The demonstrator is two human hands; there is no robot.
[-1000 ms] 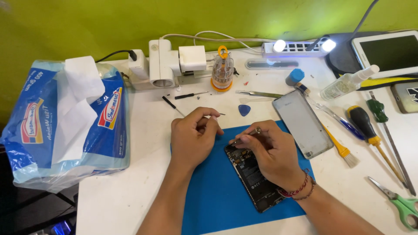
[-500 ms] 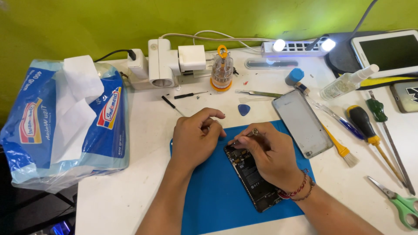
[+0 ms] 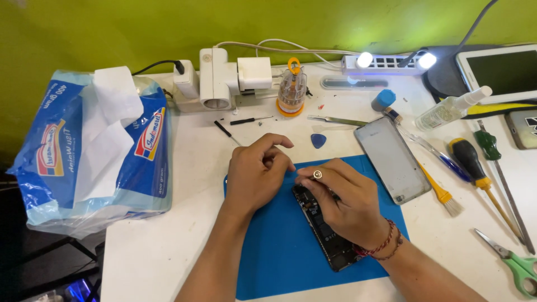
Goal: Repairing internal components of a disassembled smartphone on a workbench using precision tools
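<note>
An opened phone (image 3: 327,235) with its dark circuit boards showing lies on a blue mat (image 3: 279,246). My right hand (image 3: 347,201) rests over the phone's upper half and pinches a small screwdriver (image 3: 317,175) whose round silver cap faces up; its tip is hidden. My left hand (image 3: 257,173) is curled at the phone's top left corner, fingers bent against the mat and touching my right hand. I cannot see anything held in it.
A grey phone back cover (image 3: 391,159) lies right of the mat. Screwdrivers (image 3: 472,162), a brush (image 3: 442,193), scissors (image 3: 512,263), tweezers (image 3: 338,120), a blue pick (image 3: 318,140), a spray bottle (image 3: 453,109) and a bit holder (image 3: 291,89) surround it. A tissue pack (image 3: 95,151) sits left.
Both hands have shifted slightly toward the phone's top. The right hand has turned so the screwdriver's cap now points up.
</note>
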